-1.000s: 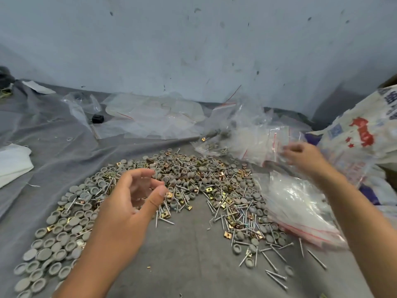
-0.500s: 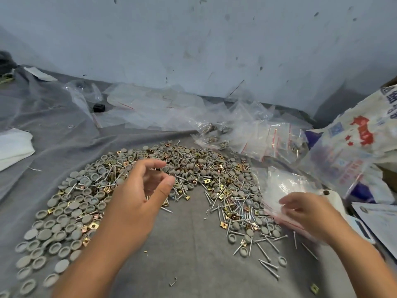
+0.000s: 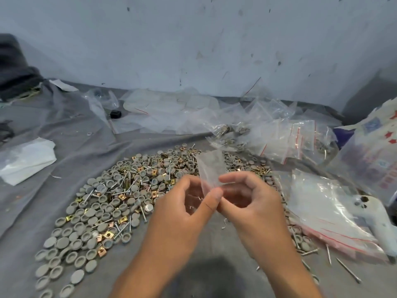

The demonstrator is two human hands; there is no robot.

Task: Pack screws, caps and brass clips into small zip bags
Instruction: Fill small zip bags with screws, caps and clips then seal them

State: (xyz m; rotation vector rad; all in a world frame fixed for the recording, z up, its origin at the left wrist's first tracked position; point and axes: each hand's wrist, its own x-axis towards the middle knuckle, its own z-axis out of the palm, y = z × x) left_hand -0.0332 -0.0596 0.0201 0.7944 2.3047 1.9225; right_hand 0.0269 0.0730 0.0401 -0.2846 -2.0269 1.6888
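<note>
You've got both hands up in the middle, over the grey cloth [image 3: 214, 276] that covers the desk. Your left hand [image 3: 182, 214] and right hand [image 3: 251, 203] are both pinching one small clear zip bag [image 3: 211, 168]. The left thumb presses its lower edge, and the right fingers [image 3: 231, 177] are curled onto it from the other side. The bag stands up above your fingertips; whether anything is inside it I can't tell.

Right behind and to the left of your hands is the big spread of parts: grey round caps [image 3: 81, 235], long silver screws [image 3: 126, 179] and square brass clips [image 3: 102, 252], all mixed together on the cloth. A few loose screws lie off to the right by themselves.

On the right there's a stack of empty zip bags with red strips [image 3: 330, 211], just beside the pile. Further back is a heap of clear bags [image 3: 285, 134], some with hardware in them. A folded white sheet [image 3: 25, 162] sits far left.
</note>
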